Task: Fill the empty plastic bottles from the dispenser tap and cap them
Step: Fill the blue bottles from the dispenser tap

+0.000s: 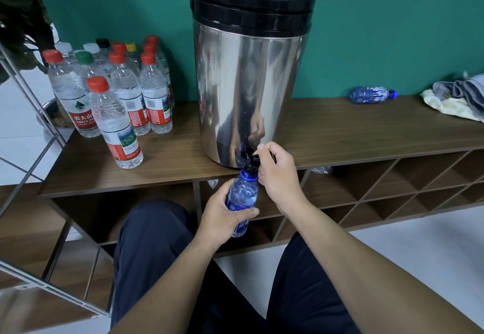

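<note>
Blue bottle (242, 195) uncapped under tap (248, 156), gripped by left hand (222, 216); right hand (277, 174) pinching tap.

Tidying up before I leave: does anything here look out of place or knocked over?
One blue bottle lies on its side on the shelf by the wall, right of the dispenser, while the bottles on the left stand upright. No spill shows.

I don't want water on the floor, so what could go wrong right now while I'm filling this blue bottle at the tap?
The blue bottle hangs past the shelf edge, held only by your left hand, so a slip likely drops it. Its narrow mouth sits just under the tap, which your right hand works; slight tilt could send water down the shelf.
</note>
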